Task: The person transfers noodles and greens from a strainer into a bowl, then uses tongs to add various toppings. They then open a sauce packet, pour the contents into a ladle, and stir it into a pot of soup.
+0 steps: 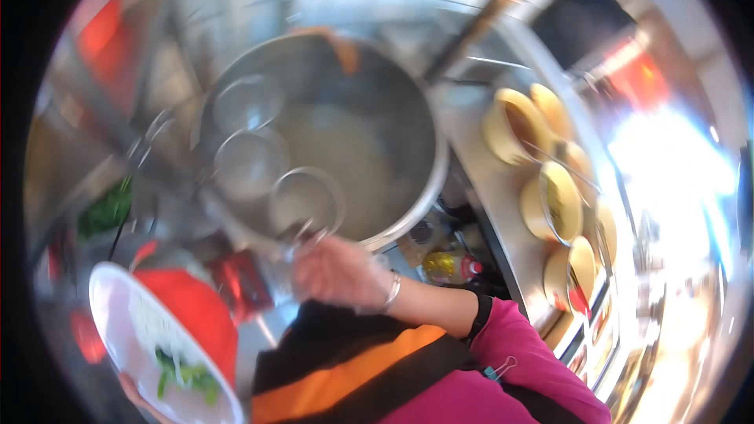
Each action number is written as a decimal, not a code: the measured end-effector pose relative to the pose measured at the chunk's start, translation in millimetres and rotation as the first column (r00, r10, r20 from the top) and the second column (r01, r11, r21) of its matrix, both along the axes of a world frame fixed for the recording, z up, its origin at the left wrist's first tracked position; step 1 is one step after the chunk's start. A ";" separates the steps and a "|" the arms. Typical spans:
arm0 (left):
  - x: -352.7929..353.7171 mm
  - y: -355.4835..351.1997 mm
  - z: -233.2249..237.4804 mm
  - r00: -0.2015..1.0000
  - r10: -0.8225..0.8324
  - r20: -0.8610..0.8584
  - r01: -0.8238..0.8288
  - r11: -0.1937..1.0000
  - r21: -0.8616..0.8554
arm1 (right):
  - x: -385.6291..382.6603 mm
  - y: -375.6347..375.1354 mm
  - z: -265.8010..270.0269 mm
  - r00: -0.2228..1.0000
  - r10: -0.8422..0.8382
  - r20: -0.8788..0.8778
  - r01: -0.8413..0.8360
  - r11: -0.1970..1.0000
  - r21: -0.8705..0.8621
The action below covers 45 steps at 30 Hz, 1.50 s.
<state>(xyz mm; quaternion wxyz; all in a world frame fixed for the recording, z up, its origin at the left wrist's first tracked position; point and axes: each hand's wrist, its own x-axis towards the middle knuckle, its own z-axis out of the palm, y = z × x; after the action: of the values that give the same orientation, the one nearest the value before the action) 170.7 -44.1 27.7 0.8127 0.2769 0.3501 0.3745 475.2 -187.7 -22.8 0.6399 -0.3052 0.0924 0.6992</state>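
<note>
My left hand (pixel 137 399), mostly hidden, holds a white bowl (pixel 104 286) tilted at the lower left, with its fingers under the near edge. Inside the bowl lie pale noodles (pixel 153 322) and green leaves (pixel 188 377). My right hand (pixel 338 273), smeared by motion, is closed at the handle end of a round wire strainer (pixel 308 202) hanging over the near rim of a large metal pot (pixel 430 202). Two more strainers (pixel 251 163) sit along the pot's left side. Cloudy liquid (pixel 353 153) fills the pot.
On the metal counter at the right stand several yellow containers (pixel 503 129), some with spoons or ladles in them. A bottle of yellow liquid (pixel 444 267) is below the counter edge. A red container (pixel 196 318) is behind the bowl; green leaves (pixel 106 208) lie farther left.
</note>
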 end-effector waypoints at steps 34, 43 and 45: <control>485.1 -265.5 -65.3 0.560 -0.828 0.026 0.807 0.538 -0.245 | 395.1 -413.9 96.5 -0.304 0.911 0.278 0.676 0.412 -0.611; 509.4 -268.1 -66.9 0.552 -0.834 -0.004 0.819 0.543 -0.187 | 373.6 -432.9 109.7 -0.194 0.918 0.345 0.723 0.371 -0.582; 513.1 -268.7 -65.4 0.562 -0.827 -0.007 0.812 0.554 -0.181 | 371.2 -440.4 107.1 -0.203 0.866 0.457 0.690 0.458 -0.561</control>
<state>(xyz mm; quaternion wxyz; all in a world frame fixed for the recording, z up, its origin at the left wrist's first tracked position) 683.8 -312.8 -37.7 0.8956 0.3600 0.2458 -0.0888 846.4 -628.0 84.3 0.0743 -0.9861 -0.1370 0.0567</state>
